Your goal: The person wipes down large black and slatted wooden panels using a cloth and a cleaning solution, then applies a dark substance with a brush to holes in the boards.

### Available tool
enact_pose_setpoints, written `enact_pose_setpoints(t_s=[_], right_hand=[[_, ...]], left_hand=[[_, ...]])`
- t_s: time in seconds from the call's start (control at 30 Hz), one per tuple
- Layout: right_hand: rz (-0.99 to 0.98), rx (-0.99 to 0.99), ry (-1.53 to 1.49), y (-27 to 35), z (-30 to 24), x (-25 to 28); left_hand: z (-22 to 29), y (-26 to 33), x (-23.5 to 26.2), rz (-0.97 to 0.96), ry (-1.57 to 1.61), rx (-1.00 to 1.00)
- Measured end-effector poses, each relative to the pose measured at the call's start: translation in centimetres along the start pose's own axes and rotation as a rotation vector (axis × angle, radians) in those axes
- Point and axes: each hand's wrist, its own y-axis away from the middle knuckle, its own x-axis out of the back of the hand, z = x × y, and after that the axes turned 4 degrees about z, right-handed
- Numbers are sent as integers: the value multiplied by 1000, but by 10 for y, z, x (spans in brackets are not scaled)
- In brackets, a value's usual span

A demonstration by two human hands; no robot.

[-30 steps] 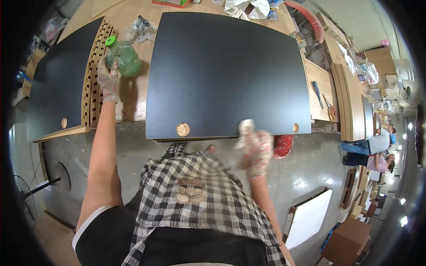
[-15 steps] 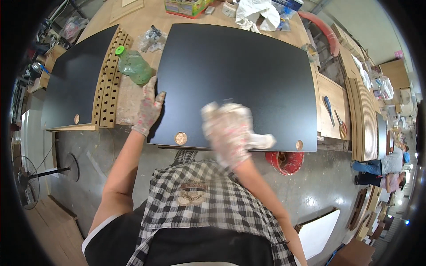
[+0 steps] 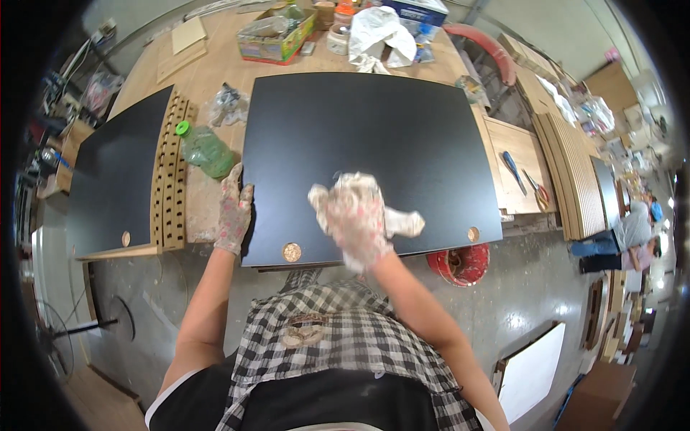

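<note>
A black flat panel point(image 3: 374, 129) lies on the wooden workbench point(image 3: 147, 75), with a round hole point(image 3: 291, 252) near its front left corner and another hole point(image 3: 473, 234) near the front right. My left hand point(image 3: 233, 219), in a speckled white glove, rests along the panel's left edge with thumb and fingers stretched apart. On the panel's front middle, my gloved right hand point(image 3: 354, 223) is closed over a white cloth point(image 3: 405, 223), which sticks out on its right side. Just beyond my left hand lies a greenish plastic bottle point(image 3: 207, 151) with a green cap.
Left of the bottle are stacked black panels point(image 3: 118, 169) with slotted edges. A carton point(image 3: 277, 39) and white plastic bag point(image 3: 381, 36) stand at the back. To the right lie a screwdriver point(image 3: 513, 171) and scissors point(image 3: 537, 190). A red bucket point(image 3: 460, 266) stands below the front edge.
The view has shifted, so the bench and panel appear lower. My right hand with the cloth has moved slightly toward the left and blurs less. My left hand stays at the panel's left edge.
</note>
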Motion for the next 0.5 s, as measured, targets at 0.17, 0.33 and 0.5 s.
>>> enact_pose_setpoints(t_s=[0.17,0.33,0.5], right_hand=[[382,-243,-251,148,10,11],[720,-1117,-679,301,57,-27],[619,-936,-1006,154,11,41]], left_hand=[[8,-2,7,0,88,19],[17,1,-9,24,221,36],[27,2,4,-31,279,81]])
